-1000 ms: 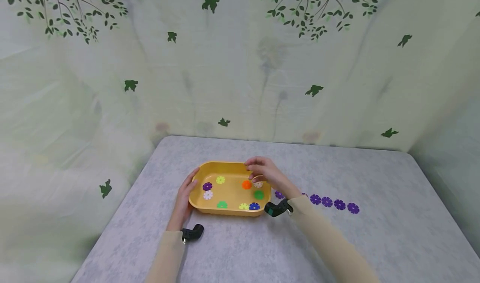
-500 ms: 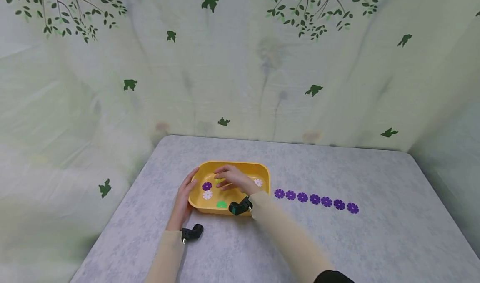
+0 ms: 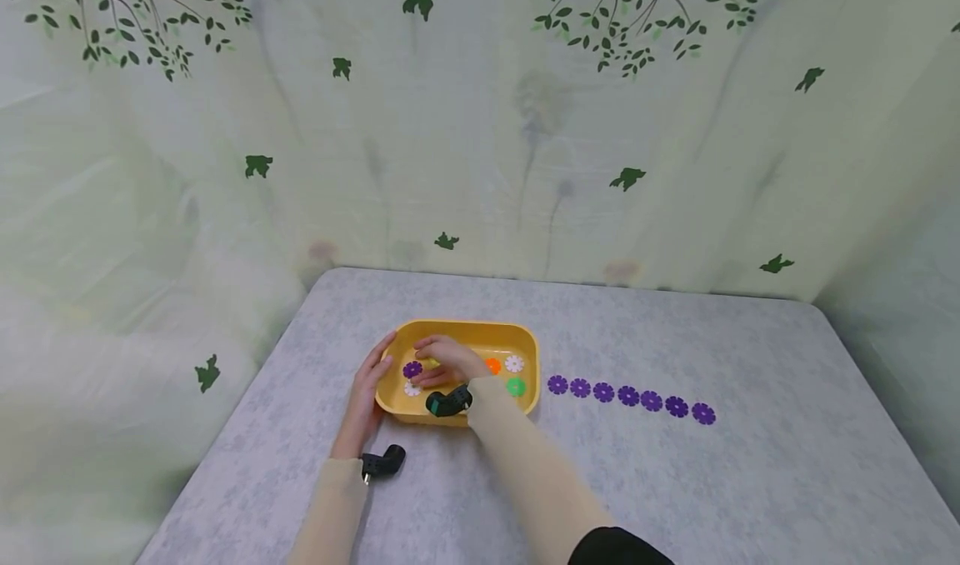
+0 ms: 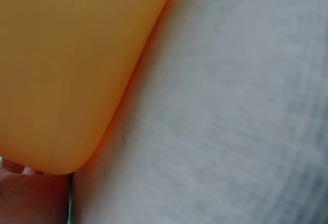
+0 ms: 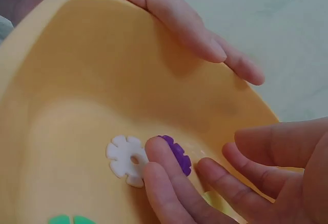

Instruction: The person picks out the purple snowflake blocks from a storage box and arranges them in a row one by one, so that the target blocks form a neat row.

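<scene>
My left hand (image 3: pixel 366 390) holds the left end of a yellow plastic tray (image 3: pixel 480 325), its thumb over the rim and its fingers along the outside. Inside the tray, at the left, lie a purple flower-shaped disc (image 5: pixel 183 158) and a white flower-shaped disc (image 5: pixel 122 158). My right hand (image 3: pixel 448 360) is over them with fingers spread and nothing between them. In the right wrist view, two of its fingers overlap the purple disc's edge. A yellow disc (image 5: pixel 217 203) is partly hidden behind the right hand. The left wrist view shows mostly the tray's outer wall (image 4: pixel 66 70).
To the tray's right, several purple flower discs (image 3: pixel 628 396) lie in a slanting row on the grey table (image 3: pixel 750 482). Orange (image 3: pixel 492 367), white (image 3: pixel 514 363) and green (image 3: pixel 516 387) discs lie at the tray's right end. A leaf-patterned curtain (image 3: pixel 540 215) stands behind the table.
My right hand has moved left, from the tray's right end to beside the purple disc at its left. My left hand has stayed on the tray.
</scene>
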`<state>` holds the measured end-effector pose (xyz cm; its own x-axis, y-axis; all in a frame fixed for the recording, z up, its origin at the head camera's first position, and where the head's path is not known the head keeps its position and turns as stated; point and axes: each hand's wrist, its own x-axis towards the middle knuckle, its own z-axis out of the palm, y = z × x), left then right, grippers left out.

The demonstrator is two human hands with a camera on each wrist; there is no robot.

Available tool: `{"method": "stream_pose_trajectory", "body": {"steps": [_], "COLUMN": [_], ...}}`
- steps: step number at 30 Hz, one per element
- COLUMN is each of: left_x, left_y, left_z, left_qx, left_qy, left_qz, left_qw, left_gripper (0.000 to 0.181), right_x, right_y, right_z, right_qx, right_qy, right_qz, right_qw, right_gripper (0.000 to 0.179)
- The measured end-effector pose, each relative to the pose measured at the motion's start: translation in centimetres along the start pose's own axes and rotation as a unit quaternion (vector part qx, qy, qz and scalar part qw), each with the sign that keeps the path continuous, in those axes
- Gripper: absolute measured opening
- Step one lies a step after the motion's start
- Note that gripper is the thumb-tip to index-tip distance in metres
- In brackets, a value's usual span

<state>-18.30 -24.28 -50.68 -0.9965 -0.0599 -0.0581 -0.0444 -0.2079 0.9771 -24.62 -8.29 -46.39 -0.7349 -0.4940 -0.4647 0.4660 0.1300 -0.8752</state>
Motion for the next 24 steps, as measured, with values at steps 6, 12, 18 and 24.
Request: {"method": "stream_pose_trajectory", "body": {"steps": [6,12,18,24], "left_x": [0.1,0.2,0.3,0.1], "left_y": [0.1,0.0,-0.2,0.0], "left_z": [-0.1,-0.2,-0.2,0.0], "left_qx": [-0.001,-0.028,-0.032,-0.026], "left_qy": [-0.009,-0.02,-0.02,-0.019], "left_qz": [0.003,0.008,0.005,0.003], "left_qw": [1.0,0.9994,0.9993,0.9995], "left_gripper": [0.046,0.046,0.045,0.046], "right_x": [-0.1,-0.4,0.0,0.3], "right_y": [-0.3,-0.7,-0.1,-0.3], "right_z": [0.7,1.0,0.9,0.0], "right_qx": [-0.028,-0.081,-0.139,-0.17], "right_qy": [0.005,0.013,0.036,0.028], "right_qz": [-0.009,-0.014,-0.033,-0.05], "right_qw": [0.9995,0.9965,0.9891,0.9839], "right_gripper": [0.033,0.031,0.014,0.009]}}
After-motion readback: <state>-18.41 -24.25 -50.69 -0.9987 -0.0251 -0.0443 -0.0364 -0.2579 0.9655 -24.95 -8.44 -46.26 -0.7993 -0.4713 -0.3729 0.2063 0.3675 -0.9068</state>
